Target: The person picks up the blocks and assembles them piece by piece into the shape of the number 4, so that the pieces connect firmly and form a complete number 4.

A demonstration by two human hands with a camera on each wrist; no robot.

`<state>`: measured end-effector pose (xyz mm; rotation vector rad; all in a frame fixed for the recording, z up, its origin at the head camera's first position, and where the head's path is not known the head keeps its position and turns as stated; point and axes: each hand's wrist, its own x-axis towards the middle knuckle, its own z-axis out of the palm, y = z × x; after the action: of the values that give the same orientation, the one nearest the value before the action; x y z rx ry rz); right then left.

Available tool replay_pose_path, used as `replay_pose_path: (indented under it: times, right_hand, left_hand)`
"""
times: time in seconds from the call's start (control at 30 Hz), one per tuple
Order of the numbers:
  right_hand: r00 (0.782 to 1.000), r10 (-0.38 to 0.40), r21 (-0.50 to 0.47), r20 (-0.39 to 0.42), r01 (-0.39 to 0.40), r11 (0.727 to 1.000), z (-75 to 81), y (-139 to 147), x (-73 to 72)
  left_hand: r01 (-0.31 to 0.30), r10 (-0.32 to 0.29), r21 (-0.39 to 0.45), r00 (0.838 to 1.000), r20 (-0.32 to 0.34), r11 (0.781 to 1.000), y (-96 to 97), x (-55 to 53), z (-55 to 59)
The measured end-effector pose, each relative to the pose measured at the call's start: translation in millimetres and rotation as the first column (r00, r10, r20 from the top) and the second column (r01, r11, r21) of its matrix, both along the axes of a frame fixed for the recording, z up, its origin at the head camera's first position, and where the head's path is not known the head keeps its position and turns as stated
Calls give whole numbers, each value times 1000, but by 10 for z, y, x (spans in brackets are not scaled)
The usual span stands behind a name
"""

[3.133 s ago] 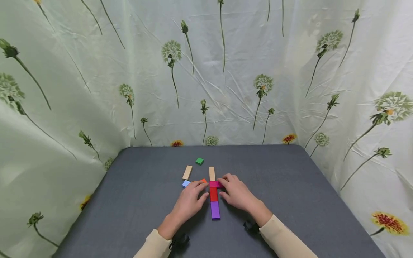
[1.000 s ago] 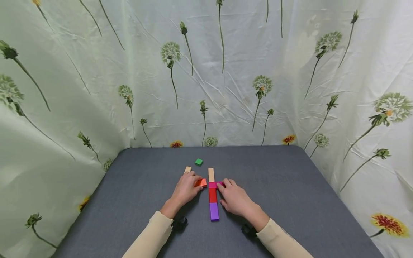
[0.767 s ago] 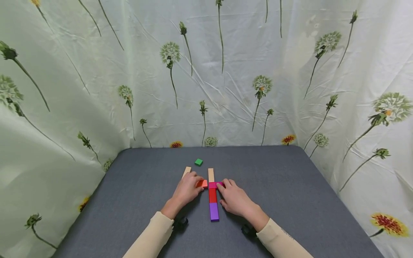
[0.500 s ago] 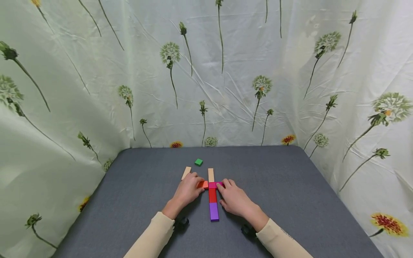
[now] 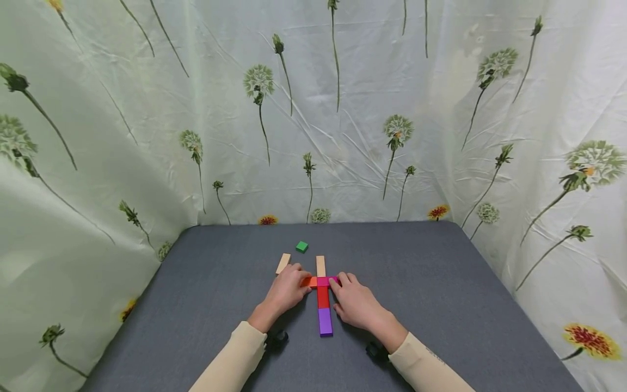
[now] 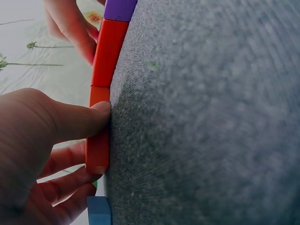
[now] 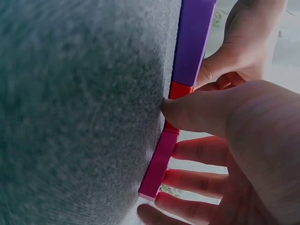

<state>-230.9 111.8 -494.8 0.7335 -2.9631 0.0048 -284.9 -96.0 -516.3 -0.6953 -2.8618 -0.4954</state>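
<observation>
My left hand pinches an orange block between thumb and fingers, its end against the row of blocks. That row runs away from me: a purple block, a red block, a crosswise magenta block and a plain wooden block. Orange and magenta form a crossbar. On the other side, my right hand rests its fairly straight fingers against the magenta block, the thumb beside the red one. A blue block lies past the orange one's outer end, hidden by the left hand in the head view.
A second plain wooden block lies beyond the left hand, and a green block sits farther back. Everything lies on a dark grey table. A flower-printed curtain closes off the back and both sides.
My left hand took hold of the orange block and slid it right until it met the row by the magenta block. The right hand stays nearly still at the magenta block.
</observation>
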Motion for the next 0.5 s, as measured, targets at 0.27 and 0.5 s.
replay_pose_path:
  times: [0.27,0.5]
  right_hand:
    - [1000,-19,18,8,19,1000,-3,-19,3]
    - [1000,-10,10,13,10,1000,-3,-17,2]
  left_hand:
    - [8,-8,-2,999,33,1000,-9,-30,1]
    - [18,-17,-5,999,45,1000,-16,-37,17]
